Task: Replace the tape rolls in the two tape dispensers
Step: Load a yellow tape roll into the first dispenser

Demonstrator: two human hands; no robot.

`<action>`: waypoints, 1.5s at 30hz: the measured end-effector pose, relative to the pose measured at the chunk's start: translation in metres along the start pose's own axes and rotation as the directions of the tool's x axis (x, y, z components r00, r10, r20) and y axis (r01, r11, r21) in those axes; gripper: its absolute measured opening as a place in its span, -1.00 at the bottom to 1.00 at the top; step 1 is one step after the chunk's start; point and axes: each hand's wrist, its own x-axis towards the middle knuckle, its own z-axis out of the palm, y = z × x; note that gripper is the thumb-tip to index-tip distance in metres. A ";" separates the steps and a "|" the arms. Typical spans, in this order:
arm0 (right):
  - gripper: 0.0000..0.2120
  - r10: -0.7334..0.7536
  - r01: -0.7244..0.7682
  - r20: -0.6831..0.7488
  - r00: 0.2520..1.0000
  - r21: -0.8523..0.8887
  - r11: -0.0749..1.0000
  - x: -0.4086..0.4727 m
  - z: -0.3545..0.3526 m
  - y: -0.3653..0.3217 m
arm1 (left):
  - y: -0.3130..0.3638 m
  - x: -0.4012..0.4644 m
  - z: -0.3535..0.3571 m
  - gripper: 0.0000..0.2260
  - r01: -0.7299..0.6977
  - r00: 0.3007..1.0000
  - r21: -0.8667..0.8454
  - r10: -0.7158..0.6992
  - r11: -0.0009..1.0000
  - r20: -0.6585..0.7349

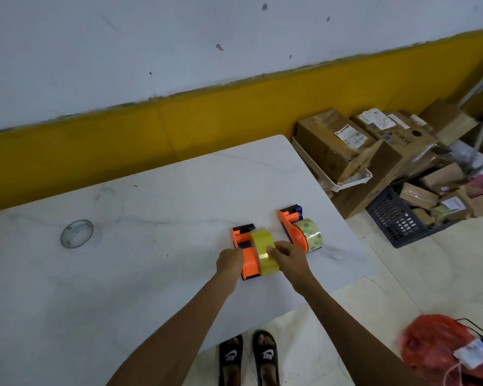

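Observation:
Two orange and dark blue tape dispensers lie on the white marble table (151, 246). The near dispenser (247, 260) carries a yellow tape roll (264, 250). My left hand (229, 260) presses on the dispenser's left side. My right hand (289, 257) pinches the yellow roll from the right. The far dispenser (290, 224) lies to the right, untouched, with a pale clear-green tape roll (311, 235) mounted on it.
A small clear round lid or dish (76, 234) rests on the table's left. Beyond the right table edge, cardboard boxes (346, 146), a white tray and a dark crate (396, 218) of parcels crowd the floor. An orange bag (441, 346) lies near right.

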 end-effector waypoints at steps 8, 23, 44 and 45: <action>-0.67 0.064 -0.067 0.138 0.988 0.014 0.998 0.009 0.019 0.000 | 0.021 -0.012 -0.001 -0.78 0.008 1.000 -0.220 -0.014 0.976 -0.027; -0.78 -0.066 0.197 0.231 0.971 -0.608 0.769 0.092 0.036 -0.054 | 0.008 -0.011 -0.010 -0.83 -0.189 0.981 0.139 0.192 0.972 -0.012; -0.85 0.065 0.351 0.419 0.906 -0.827 0.440 0.148 0.060 -0.046 | -0.002 -0.006 0.004 -0.38 -0.221 0.967 0.346 0.251 0.912 -0.046; -0.83 0.053 0.364 0.424 0.904 -0.830 0.423 0.148 0.060 -0.047 | -0.002 -0.007 0.005 -0.34 -0.224 0.963 0.395 0.264 0.891 -0.051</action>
